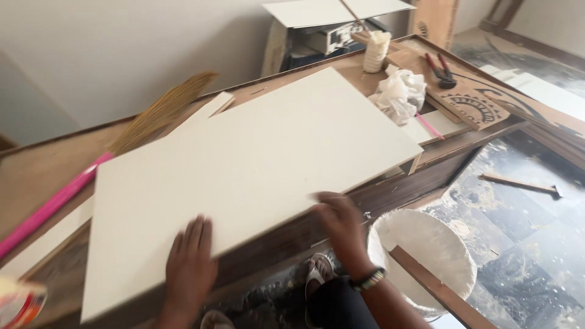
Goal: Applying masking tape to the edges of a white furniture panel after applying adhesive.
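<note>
A large cream-white flat board [244, 170] lies tilted across a brown wooden workbench [36, 176]. My left hand [190, 265] rests flat on the board's near edge, fingers spread. My right hand [342, 226] grips the board's near edge further right, fingers curled on it; a beaded band sits on that wrist. The right hand is blurred.
A broom with a pink handle [55, 204] lies at the left. Crumpled white plastic [399, 92], pliers [442, 70], a pink pencil [429, 126] and cardboard [469, 103] sit at the bench's far right. A white bucket [439, 250] with a wooden strip stands on the dirty floor below.
</note>
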